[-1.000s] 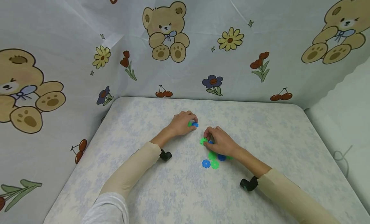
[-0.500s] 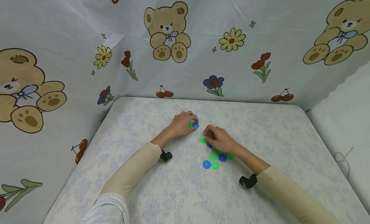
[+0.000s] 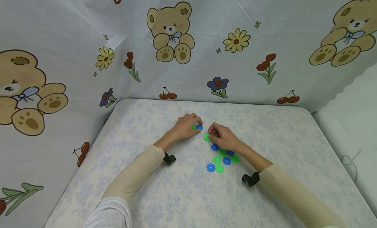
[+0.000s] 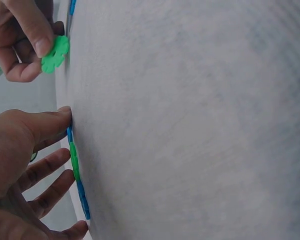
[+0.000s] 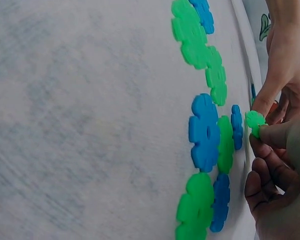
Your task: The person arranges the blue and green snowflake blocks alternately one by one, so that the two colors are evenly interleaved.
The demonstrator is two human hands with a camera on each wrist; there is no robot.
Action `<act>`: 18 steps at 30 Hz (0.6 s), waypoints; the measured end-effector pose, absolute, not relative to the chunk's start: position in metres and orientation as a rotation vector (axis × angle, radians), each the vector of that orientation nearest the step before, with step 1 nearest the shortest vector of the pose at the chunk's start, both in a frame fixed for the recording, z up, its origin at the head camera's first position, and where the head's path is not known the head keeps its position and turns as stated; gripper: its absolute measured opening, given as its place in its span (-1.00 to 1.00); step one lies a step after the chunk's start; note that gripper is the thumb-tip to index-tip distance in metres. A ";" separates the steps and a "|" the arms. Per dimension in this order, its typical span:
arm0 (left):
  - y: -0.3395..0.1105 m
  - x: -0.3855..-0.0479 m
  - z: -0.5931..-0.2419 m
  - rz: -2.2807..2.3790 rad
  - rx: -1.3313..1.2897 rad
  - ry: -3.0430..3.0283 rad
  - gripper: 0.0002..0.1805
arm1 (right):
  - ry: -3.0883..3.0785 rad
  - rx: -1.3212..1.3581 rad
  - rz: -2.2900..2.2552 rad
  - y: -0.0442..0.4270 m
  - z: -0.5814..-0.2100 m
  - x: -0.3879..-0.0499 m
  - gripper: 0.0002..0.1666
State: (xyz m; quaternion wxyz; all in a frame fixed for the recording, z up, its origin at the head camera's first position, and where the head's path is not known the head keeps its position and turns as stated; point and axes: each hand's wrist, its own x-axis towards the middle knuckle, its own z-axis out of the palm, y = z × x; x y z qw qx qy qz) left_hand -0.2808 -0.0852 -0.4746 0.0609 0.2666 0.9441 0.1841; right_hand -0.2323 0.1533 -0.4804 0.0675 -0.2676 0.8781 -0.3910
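Note:
My left hand (image 3: 185, 126) rests on the table top. Its thumb and fingers curl round a joined row of blue and green plastic flower-shaped interlocking discs (image 4: 74, 161), which lies flat between them. Part of that row is hidden by the hand in the head view. To the right, my right hand (image 3: 223, 135) pinches one green interlocking disc (image 5: 255, 122) between thumb and index finger, tilted and held just above the table. A small gap separates this disc from the left hand's row. The other right fingers are curled in.
Below the right hand lie several loose discs: a blue disc (image 3: 214, 147), a green disc (image 3: 217, 160), another blue disc (image 3: 210, 167) and more beside them. The pale patterned table (image 3: 165, 195) ends at a bear-print curtain (image 3: 194, 80) behind.
My right hand has moved slightly away from me, carrying the green disc, and more of the loose discs beneath it show. The left hand stays in place.

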 end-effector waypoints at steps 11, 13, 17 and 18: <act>-0.086 -0.283 -0.478 0.528 0.813 2.885 -0.73 | 2.679 -0.700 -1.173 0.148 -0.482 -0.242 -0.86; -0.086 -0.283 -0.478 0.528 0.816 2.885 -0.73 | 2.687 -0.682 -1.173 0.147 -0.481 -0.244 -0.86; -0.086 -0.284 -0.480 0.524 0.817 2.879 -0.72 | 2.702 -0.664 -1.170 0.145 -0.481 -0.247 -0.86; -0.086 -0.284 -0.480 0.523 0.818 2.878 -0.72 | 2.702 -0.661 -1.175 0.145 -0.481 -0.248 -0.86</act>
